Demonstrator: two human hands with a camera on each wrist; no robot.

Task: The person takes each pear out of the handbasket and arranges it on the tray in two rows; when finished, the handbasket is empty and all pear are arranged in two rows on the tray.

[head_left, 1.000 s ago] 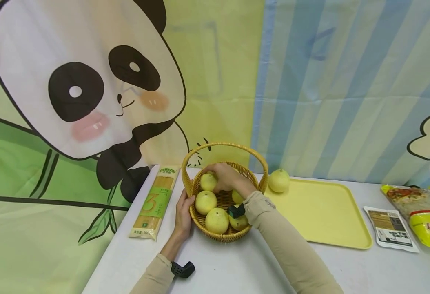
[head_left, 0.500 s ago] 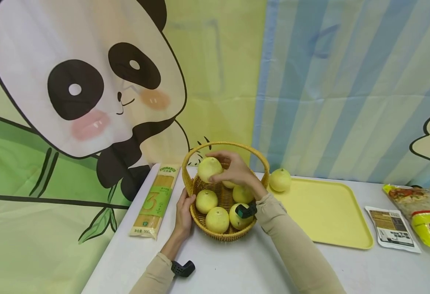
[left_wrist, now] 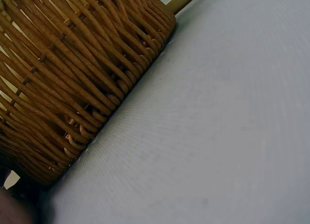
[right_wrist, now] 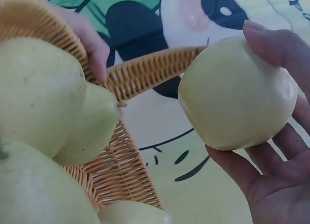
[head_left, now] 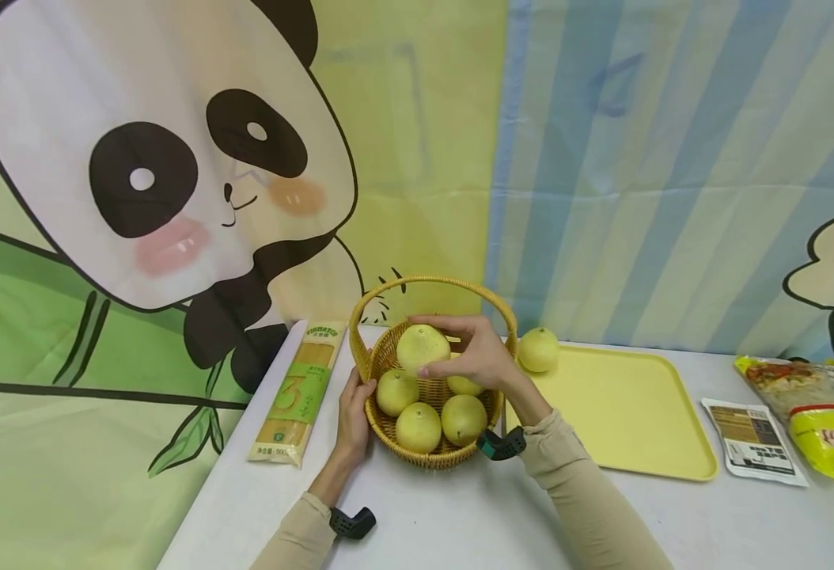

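My right hand holds a round pale-yellow pear over the wicker basket, thumb on one side and fingers on the other. In the right wrist view, this pear shows a short stem and stands apart from the basket's handle. Several more pears lie inside the basket. At the basket's left side, my left hand grips it, the thumb at the rim. The left wrist view shows mostly the woven wall resting on the white cloth.
A yellow tray lies right of the basket, with a single pear at its back left corner. On the left is a pack of noodles. Far right are a flat pouch and a bag with a yellow label.
My right hand has lifted a pear from the back left of the basket and then shifted it right and slightly nearer. My left hand stays at the basket's side.
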